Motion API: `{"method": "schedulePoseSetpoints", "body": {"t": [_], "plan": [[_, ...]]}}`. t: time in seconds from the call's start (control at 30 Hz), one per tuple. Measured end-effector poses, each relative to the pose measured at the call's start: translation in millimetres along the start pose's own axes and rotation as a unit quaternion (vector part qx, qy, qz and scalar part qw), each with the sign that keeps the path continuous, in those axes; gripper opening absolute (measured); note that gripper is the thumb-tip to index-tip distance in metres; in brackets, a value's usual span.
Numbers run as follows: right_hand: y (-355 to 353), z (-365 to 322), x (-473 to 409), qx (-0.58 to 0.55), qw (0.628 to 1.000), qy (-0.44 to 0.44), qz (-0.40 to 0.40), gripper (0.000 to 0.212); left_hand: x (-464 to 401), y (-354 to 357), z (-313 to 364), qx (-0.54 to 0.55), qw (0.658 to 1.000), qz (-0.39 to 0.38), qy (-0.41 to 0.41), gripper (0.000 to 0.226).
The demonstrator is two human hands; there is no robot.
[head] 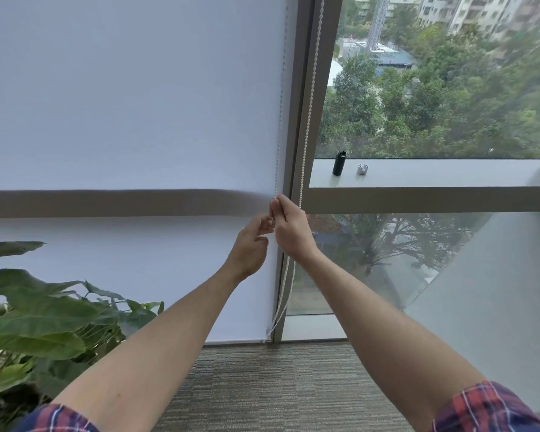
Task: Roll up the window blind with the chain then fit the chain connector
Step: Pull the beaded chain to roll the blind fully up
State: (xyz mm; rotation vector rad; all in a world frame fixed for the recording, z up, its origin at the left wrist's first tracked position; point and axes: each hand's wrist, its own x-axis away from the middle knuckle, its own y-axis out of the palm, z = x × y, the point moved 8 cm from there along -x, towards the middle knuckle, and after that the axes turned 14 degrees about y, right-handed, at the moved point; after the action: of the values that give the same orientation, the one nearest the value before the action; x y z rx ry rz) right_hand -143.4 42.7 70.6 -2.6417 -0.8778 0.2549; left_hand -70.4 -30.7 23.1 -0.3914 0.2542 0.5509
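A white roller blind (131, 98) covers the left window pane down to just above the floor. Its white bead chain (309, 98) hangs along the grey window frame, with a second strand behind the blind's right edge. My right hand (290, 226) is closed on the chain at the height of the horizontal frame bar. My left hand (251, 244) is just below and to the left, its fingertips pinching the same strand. The slack chain hangs below my hands to the blind's bottom corner. A small silver chain connector (362, 169) lies on the window ledge, to the right of my hands.
A black cylinder (339, 163) stands on the ledge (449, 173) beside the connector. A large-leafed green plant (38, 322) fills the lower left. Grey striped carpet (275, 385) lies below. The right pane shows trees and buildings outside.
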Motion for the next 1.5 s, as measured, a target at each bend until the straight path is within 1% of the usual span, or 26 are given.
{"method": "schedulePoseSetpoints", "body": {"t": [0.07, 0.1, 0.13, 0.2, 0.3, 0.37, 0.43, 0.5, 0.63, 0.9, 1.03, 1.13, 1.2, 1.23, 1.27, 1.3, 1.33, 1.37, 1.4, 1.43, 1.47, 1.5], "plan": [[1.2, 12.5, 5.9, -0.005, 1.000, 0.010, 0.008, 0.036, -5.1, -11.8, 8.6, 0.069, 0.993, 0.097, -0.010, 0.032], [1.1, 17.8, 8.9, -0.007, 1.000, 0.015, 0.015, 0.037, -8.2, -16.0, 14.6, 0.104, 0.986, 0.128, -0.014, 0.028], [0.1, 21.4, 11.4, -0.012, 1.000, 0.016, 0.023, 0.037, -12.1, -18.4, 21.9, 0.133, 0.981, 0.142, -0.012, 0.026], [-1.4, 19.7, 14.8, -0.018, 0.999, 0.015, 0.034, 0.035, -20.3, -19.8, 43.2, 0.170, 0.975, 0.144, 0.019, 0.023], [1.4, 17.5, 17.3, -0.038, 0.999, 0.018, 0.030, 0.031, -29.2, -14.5, 81.9, 0.201, 0.968, 0.118, 0.093, 0.023], [4.4, 18.2, 20.2, -0.051, 0.998, 0.012, 0.028, 0.030, -34.5, -10.4, 102.7, 0.197, 0.964, 0.113, 0.139, 0.027], [7.8, 20.5, 23.7, -0.054, 0.998, 0.007, 0.024, 0.026, -36.9, -6.6, 112.5, 0.199, 0.960, 0.116, 0.157, 0.030], [10.8, 23.2, 25.5, -0.055, 0.998, 0.006, 0.019, 0.020, -35.9, -3.7, 109.4, 0.203, 0.960, 0.124, 0.147, 0.031], [8.8, 25.9, 29.5, -0.055, 0.998, 0.010, 0.014, 0.019, -27.9, -1.8, 106.1, 0.182, 0.963, 0.144, 0.139, 0.036], [8.9, 46.2, 38.6, -0.017, 1.000, 0.026, 0.006, 0.025, -15.1, 9.5, 92.2, 0.147, 0.972, 0.137, 0.125, 0.037], [10.6, 57.8, 45.9, 0.008, 0.998, 0.047, -0.036, 0.021, -6.2, 15.1, 75.0, 0.119, 0.976, 0.143, 0.113, 0.035], [11.5, 59.4, 52.7, 0.042, 0.993, 0.061, -0.096, 0.033, 3.1, 17.6, 61.4, 0.072, 0.981, 0.144, 0.107, 0.034], [7.8, 55.0, 53.0, 0.076, 0.988, 0.054, -0.124, 0.031, 7.8, 18.7, 55.5, 0.052, 0.983, 0.141, 0.105, 0.032], [4.5, 51.2, 50.8, 0.090, 0.986, 0.046, -0.131, 0.026, 10.1, 19.1, 52.3, 0.044, 0.984, 0.141, 0.103, 0.032], [-0.8, 46.9, 45.3, 0.095, 0.987, 0.039, -0.127, 0.027, 12.5, 19.4, 49.0, 0.038, 0.984, 0.139, 0.102, 0.031], [-10.3, 40.2, 37.6, 0.091, 0.989, 0.042, -0.107, 0.034, 14.9, 19.7, 43.9, 0.031, 0.985, 0.135, 0.101, 0.031], [-23.1, 31.5, 29.4, 0.073, 0.993, 0.058, -0.073, 0.039, 18.2, 20.6, 39.3, 0.024, 0.987, 0.128, 0.098, 0.031], [-36.7, 19.7, 21.8, 0.037, 0.996, 0.073, -0.037, 0.040, 21.6, 22.4, 34.1, 0.017, 0.988, 0.119, 0.094, 0.031], [-46.6, 3.2, 16.7, -0.018, 0.997, 0.074, -0.024, 0.034, 25.3, 25.6, 28.1, 0.014, 0.990, 0.110, 0.087, 0.032], [-51.4, -16.3, 13.7, -0.083, 0.994, 0.062, -0.037, 0.026, 29.7, 29.8, 20.2, 0.014, 0.992, 0.103, 0.076, 0.033], [-51.1, -38.3, 13.7, -0.150, 0.985, 0.048, -0.070, 0.023, 34.3, 34.1, 13.5, 0.013, 0.993, 0.096, 0.065, 0.033], [-48.2, -58.5, 14.7, -0.207, 0.972, 0.028, -0.104, 0.027, 38.3, 38.8, 6.7, 0.010, 0.994, 0.091, 0.057, 0.032]]}}
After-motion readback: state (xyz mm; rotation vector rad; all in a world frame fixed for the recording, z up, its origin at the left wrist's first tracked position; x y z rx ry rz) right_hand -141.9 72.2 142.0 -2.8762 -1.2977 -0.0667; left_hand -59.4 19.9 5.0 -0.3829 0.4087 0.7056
